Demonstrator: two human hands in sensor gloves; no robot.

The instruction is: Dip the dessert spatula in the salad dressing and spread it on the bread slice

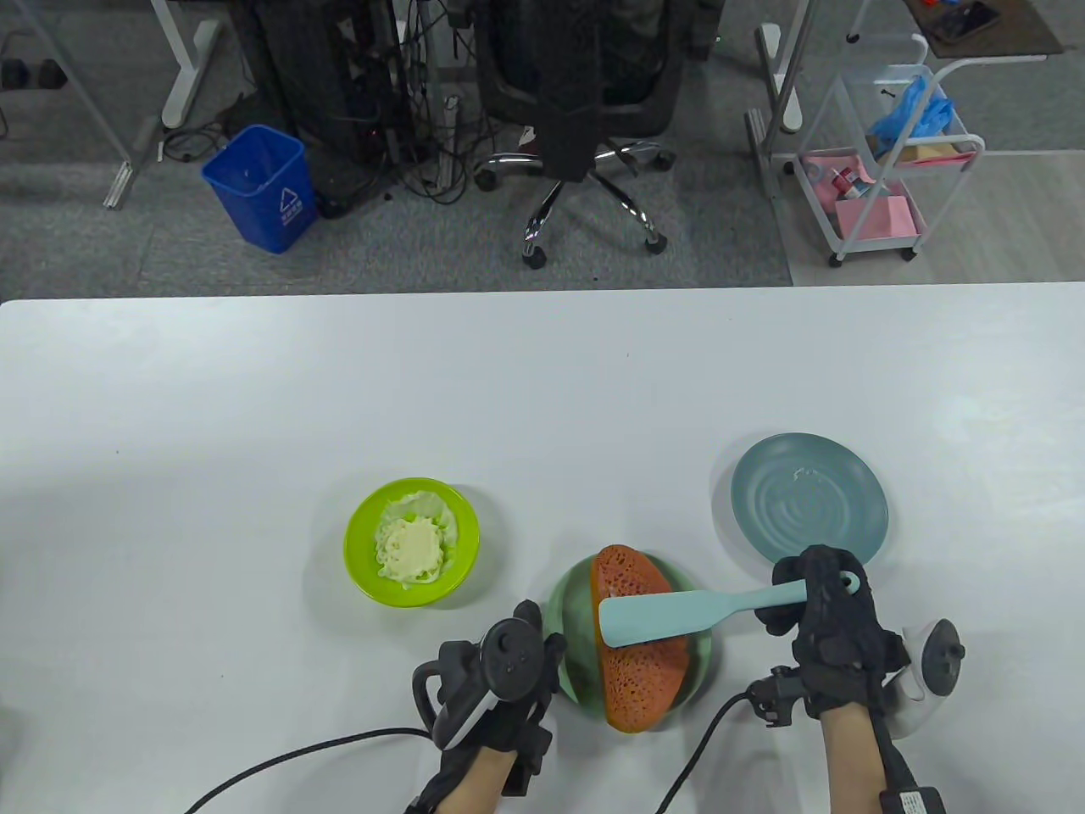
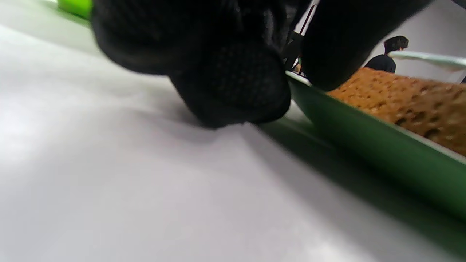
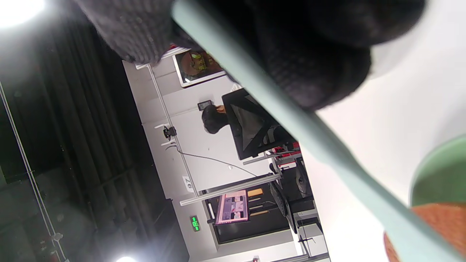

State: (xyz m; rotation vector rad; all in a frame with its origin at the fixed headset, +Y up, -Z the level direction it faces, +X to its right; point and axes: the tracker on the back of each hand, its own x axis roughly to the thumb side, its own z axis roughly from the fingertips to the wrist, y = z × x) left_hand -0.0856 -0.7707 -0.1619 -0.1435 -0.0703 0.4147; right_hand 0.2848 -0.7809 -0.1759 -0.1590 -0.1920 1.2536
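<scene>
A brown bread slice [image 1: 637, 653] lies on a green plate [image 1: 570, 593] near the table's front. My right hand [image 1: 826, 606] grips the handle of a pale teal dessert spatula [image 1: 670, 617], whose blade lies flat across the bread. In the right wrist view the spatula handle [image 3: 291, 120] runs under my gloved fingers [image 3: 313, 72] toward the bread [image 3: 437, 222]. My left hand [image 1: 509, 670] rests on the table at the plate's left rim; its fingers [image 2: 233, 87] touch the plate's edge [image 2: 364, 134]. A lime green bowl [image 1: 412, 543] of pale salad dressing stands to the left.
A grey-blue plate [image 1: 809, 497] with a small white smear lies behind my right hand. Glove cables trail off the table's front edge. Beyond the far edge are an office chair, a blue bin and a white cart.
</scene>
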